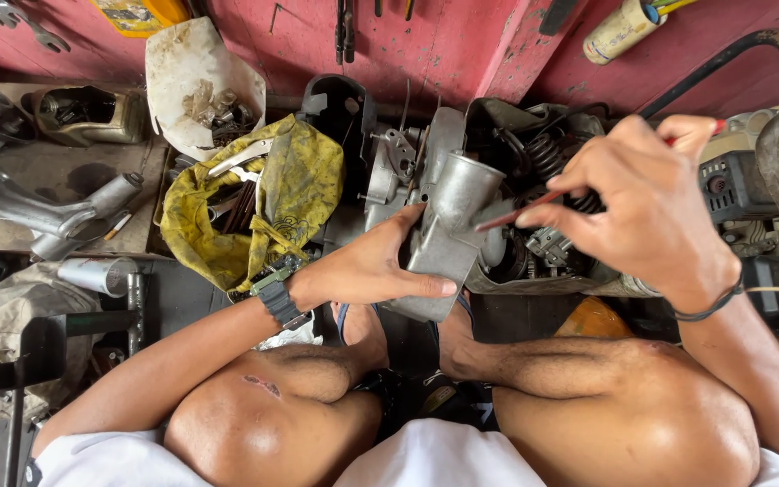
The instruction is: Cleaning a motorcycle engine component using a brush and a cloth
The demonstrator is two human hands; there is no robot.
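I am squatting low, knees spread, with the work held up between them. My left hand (367,271) cradles a grey cast-metal housing (444,230), fingers (426,287) wrapped under its near side and thumb lying along the left face, so it is gripped firmly and sits just left of centre, above my feet. Its round open neck points up and slightly away from me. My right hand (646,212) is closed around a thin red-handled tool (520,212), pinched between thumb and forefinger like a pen, with the tip reaching left until it meets, or nearly meets, the right wall of the neck; I cannot tell whether it touches.

To do this well, I judge the housing should stay braced and steady in my left palm while the tool does the fine work. A light pen grip seems right: short controlled strokes along the rim, rather than levering, so the tip does not slip off the smooth metal towards my left thumb.

Behind the housing lies a cluttered engine assembly (534,180) with springs and black parts. Further left, a yellow cloth (272,203) holds loose tools, and a white plastic container (200,86) of small parts leans against the red wall (444,36) at the far side.
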